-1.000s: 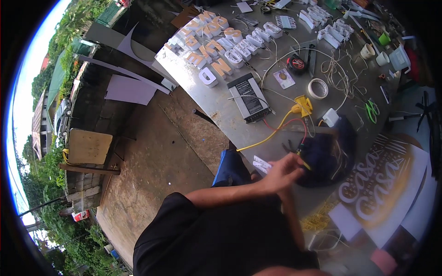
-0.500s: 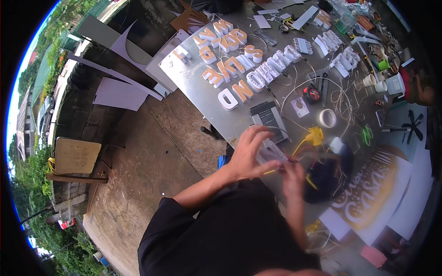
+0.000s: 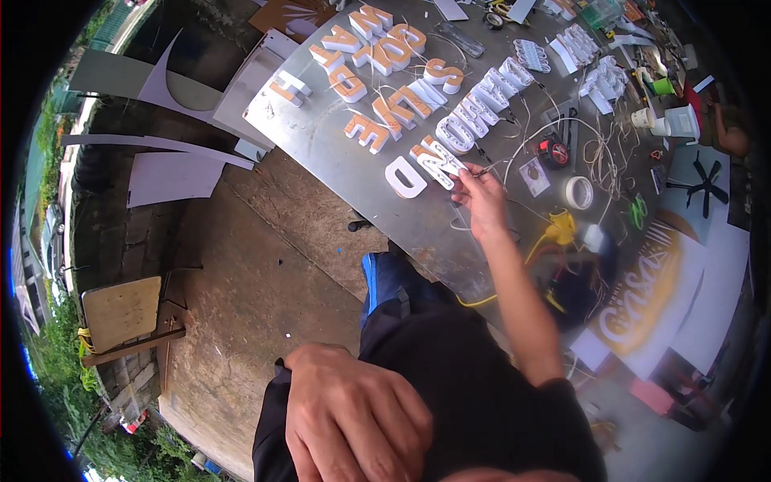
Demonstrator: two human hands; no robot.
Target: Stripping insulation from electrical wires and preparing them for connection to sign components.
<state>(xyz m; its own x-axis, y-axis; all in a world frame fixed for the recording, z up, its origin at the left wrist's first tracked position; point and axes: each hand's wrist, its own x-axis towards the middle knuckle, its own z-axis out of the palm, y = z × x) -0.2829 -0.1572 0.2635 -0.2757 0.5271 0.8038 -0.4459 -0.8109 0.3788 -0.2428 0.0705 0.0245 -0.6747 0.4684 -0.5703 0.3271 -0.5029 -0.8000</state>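
My right hand [image 3: 479, 197] reaches over the metal table and grips the lower end of a white N-shaped sign letter [image 3: 442, 165]. The N's face shows rows of small lights, and it is tilted up among the other letters. Just left of it lies a white letter D [image 3: 405, 177]. An O-shaped letter [image 3: 455, 135] with its lights showing is beyond the N. My left hand [image 3: 357, 414] is close in front of my body, back upward, fingers bent downward. Its fingertips and anything in them are out of sight.
Orange-faced letters [image 3: 368, 131] stand on the table's left. A tape measure [image 3: 554, 151], a tape roll [image 3: 578, 193], loose wires [image 3: 602, 169] and a yellow plug [image 3: 560, 228] lie to the right. Printed sheets [image 3: 642, 297] lie further right. A person's arm [image 3: 731, 132] shows at the far right.
My hands have parted from the small clear piece they held together. My right hand moved forward to the N; my left drew back to my body. The dark rectangular box no longer shows.
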